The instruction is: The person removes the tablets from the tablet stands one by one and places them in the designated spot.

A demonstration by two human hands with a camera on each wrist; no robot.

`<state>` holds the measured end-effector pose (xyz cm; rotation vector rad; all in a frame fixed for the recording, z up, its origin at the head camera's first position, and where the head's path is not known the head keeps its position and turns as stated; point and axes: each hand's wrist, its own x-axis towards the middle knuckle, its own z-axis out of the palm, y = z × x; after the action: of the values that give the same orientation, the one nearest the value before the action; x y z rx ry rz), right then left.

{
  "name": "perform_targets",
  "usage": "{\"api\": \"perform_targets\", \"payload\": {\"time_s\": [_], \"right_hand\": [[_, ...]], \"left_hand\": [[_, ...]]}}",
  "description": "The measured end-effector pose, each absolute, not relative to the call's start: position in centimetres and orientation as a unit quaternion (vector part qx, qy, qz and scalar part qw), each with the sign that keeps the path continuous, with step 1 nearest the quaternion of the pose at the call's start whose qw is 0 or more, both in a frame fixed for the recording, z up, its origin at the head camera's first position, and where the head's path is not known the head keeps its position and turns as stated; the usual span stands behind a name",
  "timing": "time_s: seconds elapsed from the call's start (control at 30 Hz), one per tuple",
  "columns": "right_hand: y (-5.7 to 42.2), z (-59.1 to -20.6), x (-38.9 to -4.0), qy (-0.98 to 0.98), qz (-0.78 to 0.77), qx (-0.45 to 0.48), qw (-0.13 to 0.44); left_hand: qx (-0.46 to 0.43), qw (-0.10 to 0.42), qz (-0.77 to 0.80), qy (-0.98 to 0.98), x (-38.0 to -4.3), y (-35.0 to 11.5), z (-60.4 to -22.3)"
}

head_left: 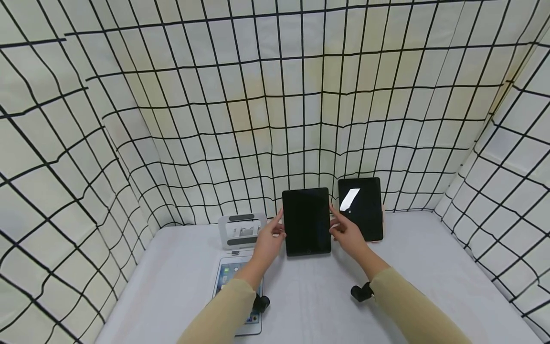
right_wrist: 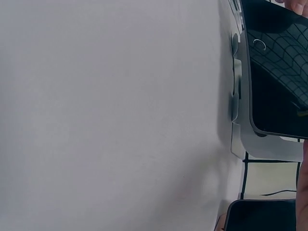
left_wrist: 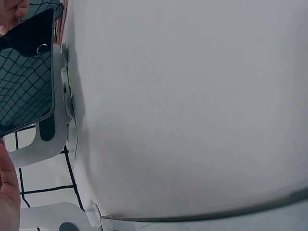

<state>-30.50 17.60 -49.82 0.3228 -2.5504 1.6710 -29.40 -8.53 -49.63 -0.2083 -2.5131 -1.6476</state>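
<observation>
Closest in: two tan sleeves (head_left: 408,306), a small black camera (head_left: 362,292) at each wrist, all over a smooth white tabletop (head_left: 318,296). Under the left forearm, lying flat and partly covered, a white-framed tablet with a lit blue screen (head_left: 227,273). Easy to bump, so worth lifting that elbow a touch.

Next out, the main thing: a black rectangular glass-fronted tablet (head_left: 307,222), screen dark, upright mid-table between left hand (head_left: 269,238) and right hand (head_left: 347,232). Narrow fingertip hold on both side edges, index fingers pointing up along the frame, the others bent in. Can't tell how far any of them wrap round the back.

Right behind it, a pale grey plastic stand (left_wrist: 59,120), best seen from the wrists. Bottom edge of the tablet close to the stand's lip; fully seated or not, can't tell.

Tips, fwiw: match the pressure on both sides, stick to the edges (no smudges), square the bottom edge to the lip, and ease off only after feeling the stand take the weight. Risk of a forward tip otherwise, imo.

To the left, a similar grey stand with dark pads (head_left: 241,241). To the right, a second black tablet with a bright reflection (head_left: 361,210), propped on a pinkish support (head_left: 384,212), so mind the right knuckles. Way back, a white backdrop with black grid lines (head_left: 301,110).
</observation>
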Motion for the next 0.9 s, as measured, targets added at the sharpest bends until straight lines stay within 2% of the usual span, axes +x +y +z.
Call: {"api": "perform_targets", "payload": {"time_s": [0.9], "right_hand": [[18.1,-49.8,-27.9,-0.826,0.549,0.128,0.001]], "left_hand": [[-0.078,0.060,-0.560,-0.823,-25.8,-9.2,-49.4]]}}
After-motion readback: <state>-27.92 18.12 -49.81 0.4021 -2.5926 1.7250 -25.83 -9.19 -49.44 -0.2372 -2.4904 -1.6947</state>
